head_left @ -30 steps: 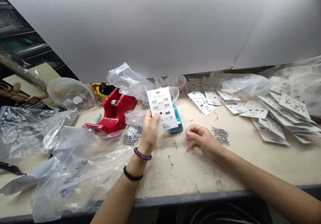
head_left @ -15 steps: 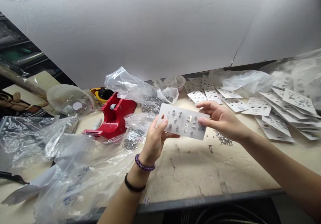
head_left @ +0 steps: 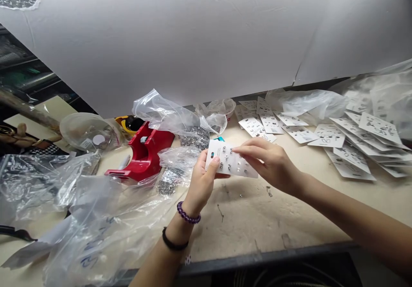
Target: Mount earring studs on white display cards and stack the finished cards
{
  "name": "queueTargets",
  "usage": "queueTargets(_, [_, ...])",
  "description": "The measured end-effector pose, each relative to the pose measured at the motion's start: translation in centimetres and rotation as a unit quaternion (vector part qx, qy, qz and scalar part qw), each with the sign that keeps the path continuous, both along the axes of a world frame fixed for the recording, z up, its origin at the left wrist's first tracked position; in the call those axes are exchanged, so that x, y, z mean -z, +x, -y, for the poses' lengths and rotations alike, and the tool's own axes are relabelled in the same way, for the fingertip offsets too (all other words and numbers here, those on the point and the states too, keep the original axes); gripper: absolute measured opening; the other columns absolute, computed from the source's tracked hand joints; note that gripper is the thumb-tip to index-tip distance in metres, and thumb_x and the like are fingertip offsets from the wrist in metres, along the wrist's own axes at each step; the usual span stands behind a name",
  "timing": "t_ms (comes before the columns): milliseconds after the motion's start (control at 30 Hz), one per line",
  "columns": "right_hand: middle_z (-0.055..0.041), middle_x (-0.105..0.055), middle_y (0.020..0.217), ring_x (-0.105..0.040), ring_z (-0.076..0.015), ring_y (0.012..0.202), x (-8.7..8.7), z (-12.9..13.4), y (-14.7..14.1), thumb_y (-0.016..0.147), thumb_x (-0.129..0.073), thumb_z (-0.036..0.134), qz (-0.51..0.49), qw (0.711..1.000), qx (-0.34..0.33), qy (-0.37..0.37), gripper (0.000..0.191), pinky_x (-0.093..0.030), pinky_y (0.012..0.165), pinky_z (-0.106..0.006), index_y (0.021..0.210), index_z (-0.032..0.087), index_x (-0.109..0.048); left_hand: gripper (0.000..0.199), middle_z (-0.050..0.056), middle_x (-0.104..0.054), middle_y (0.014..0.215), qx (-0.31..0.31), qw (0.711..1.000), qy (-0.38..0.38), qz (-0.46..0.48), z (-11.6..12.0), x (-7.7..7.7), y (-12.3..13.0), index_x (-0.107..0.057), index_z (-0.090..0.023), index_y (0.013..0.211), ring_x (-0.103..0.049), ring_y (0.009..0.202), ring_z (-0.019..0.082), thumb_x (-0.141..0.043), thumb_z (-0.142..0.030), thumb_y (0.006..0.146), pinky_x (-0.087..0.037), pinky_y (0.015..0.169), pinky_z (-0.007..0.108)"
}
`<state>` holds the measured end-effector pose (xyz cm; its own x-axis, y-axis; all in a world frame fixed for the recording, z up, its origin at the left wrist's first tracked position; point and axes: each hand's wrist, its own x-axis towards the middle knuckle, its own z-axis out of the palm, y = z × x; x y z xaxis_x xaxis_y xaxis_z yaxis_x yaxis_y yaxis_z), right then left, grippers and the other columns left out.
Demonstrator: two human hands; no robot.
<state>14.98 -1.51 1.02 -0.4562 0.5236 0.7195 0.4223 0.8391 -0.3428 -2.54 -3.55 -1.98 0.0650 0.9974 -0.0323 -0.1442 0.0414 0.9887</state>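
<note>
Bench front edge (head_left: 257,259) runs along the bottom of the frame, dark strip, both forearms crossing it. Bare worktop (head_left: 244,222) between the edge and the hands is the main open room — only a few tiny loose metal bits on it.

Lower left is crowded: crumpled clear plastic bags (head_left: 96,227) spill over the bench edge, some with blue marker writing.

Centre frame: left hand (head_left: 201,184) holds a white earring card (head_left: 230,162) just above the bench, thumb on its left end, fingers behind. Wrist carries a purple bead bracelet and a black band. Right hand (head_left: 270,162) covers the card's right part, index fingertip pinched narrow onto the card face; cannot tell if it grips a stud. Card is turned long side across, slightly tilted, rows of small silver studs, one teal piece near the left end.

Just behind the card: teal item (head_left: 219,139) mostly hidden. Left of centre: red tape dispenser (head_left: 144,154), with a clear bag (head_left: 177,167) holding small metal parts beside it. Another bag (head_left: 174,115) behind holds a grey pile of parts.

Upper left: clear plastic bowl (head_left: 88,130), contents unclear.

Right half, far side — many finished white cards (head_left: 350,147) fanned flat, overlapping, more plastic behind. White board wall (head_left: 206,38) closes off the back.
</note>
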Motion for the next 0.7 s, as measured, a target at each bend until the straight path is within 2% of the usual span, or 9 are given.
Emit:
queueTargets(167, [-0.0041, -0.061, 0.080, -0.058, -0.0136, 0.072, 0.7, -0.1, -0.5, 0.084, -0.048, 0.013, 0.024, 0.999, 0.027, -0.014, 0.037, -0.050, 0.066, -0.028, 0.119, 0.015, -0.040, 0.031, 0.005, -0.055, 0.099, 0.008, 1.000, -0.001, -0.015, 0.0, 0.1, 0.2, -0.045, -0.019, 0.108, -0.058, 0.079, 0.015, -0.050, -0.035, 0.081, -0.055, 0.060, 0.028])
queueTargets(367, [-0.0055, -0.060, 0.078, -0.059, -0.0151, 0.071, 1.3, -0.3, -0.9, 0.085, -0.044, 0.012, 0.053, 0.998, 0.021, -0.025, 0.037, -0.050, 0.062, -0.028, 0.120, 0.013, -0.033, 0.049, 0.004, -0.053, 0.099, 0.012, 0.997, 0.045, -0.060, 0.5, -0.2, 0.1, -0.029, -0.029, 0.125, -0.058, 0.079, 0.016, -0.050, -0.032, 0.081, -0.056, 0.058, 0.030])
queueTargets(433, [-0.0048, -0.060, 0.078, -0.059, -0.0150, 0.070, 1.5, -0.3, -0.9, 0.084, -0.044, 0.012, 0.057, 0.997, 0.020, -0.040, 0.038, -0.050, 0.062, -0.028, 0.120, 0.014, -0.033, 0.044, 0.003, -0.052, 0.094, 0.016, 0.995, 0.065, -0.075, 0.5, -0.2, 0.1, -0.034, -0.031, 0.122, -0.056, 0.077, 0.015, -0.050, -0.030, 0.081, -0.057, 0.058, 0.029])
queueTargets(567, [-0.0045, -0.061, 0.079, -0.059, -0.0153, 0.070, 1.9, -0.3, -0.7, 0.084, -0.045, 0.013, 0.075, 0.995, 0.015, -0.066, 0.041, -0.050, 0.061, -0.028, 0.122, 0.015, -0.030, 0.018, 0.001, -0.049, 0.080, 0.033, 0.988, 0.090, -0.123, 0.4, 0.2, 0.0, -0.051, -0.024, 0.100, -0.052, 0.070, 0.011, -0.045, -0.027, 0.083, -0.056, 0.060, 0.027])
queueTargets(700, [-0.0053, -0.062, 0.077, -0.061, -0.0162, 0.069, 2.3, -0.3, -0.6, 0.086, -0.043, 0.013, 0.105, 0.992, 0.025, -0.063, 0.038, -0.050, 0.059, -0.028, 0.122, 0.013, -0.031, 0.017, 0.002, -0.056, 0.086, 0.020, 0.961, 0.147, -0.234, 0.3, 0.5, 0.0, -0.052, -0.022, 0.099, -0.055, 0.074, 0.012, -0.044, -0.026, 0.084, -0.052, 0.062, 0.024])
